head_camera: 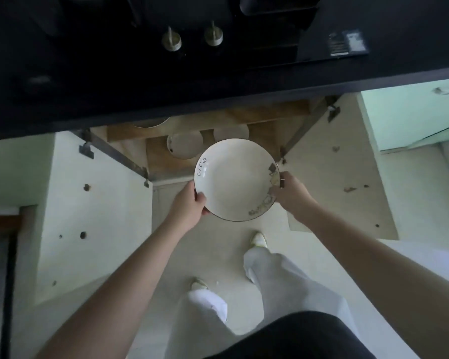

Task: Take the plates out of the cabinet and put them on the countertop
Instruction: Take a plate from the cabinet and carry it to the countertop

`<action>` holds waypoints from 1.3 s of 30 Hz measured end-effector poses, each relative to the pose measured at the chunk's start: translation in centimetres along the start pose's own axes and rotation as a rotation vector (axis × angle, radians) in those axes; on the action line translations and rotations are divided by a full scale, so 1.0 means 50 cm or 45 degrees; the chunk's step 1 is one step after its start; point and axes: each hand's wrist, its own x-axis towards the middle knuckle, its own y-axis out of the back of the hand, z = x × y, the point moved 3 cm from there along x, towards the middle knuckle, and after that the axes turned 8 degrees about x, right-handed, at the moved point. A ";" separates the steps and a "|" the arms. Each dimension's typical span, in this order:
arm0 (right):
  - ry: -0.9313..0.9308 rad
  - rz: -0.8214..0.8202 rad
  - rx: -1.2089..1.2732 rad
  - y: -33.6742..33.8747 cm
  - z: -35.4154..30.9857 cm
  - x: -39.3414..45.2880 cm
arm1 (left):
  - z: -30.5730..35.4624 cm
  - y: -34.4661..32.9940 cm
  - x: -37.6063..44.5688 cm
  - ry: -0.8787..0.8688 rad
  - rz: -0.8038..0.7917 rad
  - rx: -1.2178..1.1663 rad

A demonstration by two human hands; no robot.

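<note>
A white plate with a dark rim, the word "Life" and a leaf pattern is held level in front of the open cabinet, below the black countertop. My left hand grips its left edge and my right hand grips its right edge. Inside the cabinet, two more white plates rest on the shelf: one at left and one behind the held plate, partly hidden. A further rim shows under the countertop edge.
Both cabinet doors stand wide open, the left door and the right door. Two round knobs sit on the dark cooktop. A pale green cabinet front lies at right. My feet and legs stand on the light floor.
</note>
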 end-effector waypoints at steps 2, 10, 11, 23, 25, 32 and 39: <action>-0.017 -0.033 0.022 0.004 0.003 -0.054 | 0.008 0.021 -0.059 -0.017 0.010 0.028; 0.019 -0.074 0.084 0.044 -0.018 -0.271 | 0.045 0.095 -0.279 -0.088 0.034 0.126; 0.034 -0.070 0.108 0.049 -0.022 -0.296 | 0.050 0.106 -0.303 -0.097 0.036 0.090; 0.221 0.158 0.474 0.107 -0.047 -0.520 | 0.156 0.226 -0.443 -0.348 0.055 0.150; 0.231 0.147 0.598 0.135 -0.041 -0.552 | 0.185 0.220 -0.456 -0.376 0.054 0.147; 0.350 0.138 0.871 0.258 -0.009 -0.626 | 0.310 0.176 -0.496 -0.472 -0.072 0.106; 0.387 0.291 0.932 0.423 0.076 -0.651 | 0.488 0.058 -0.544 -0.604 -0.015 0.197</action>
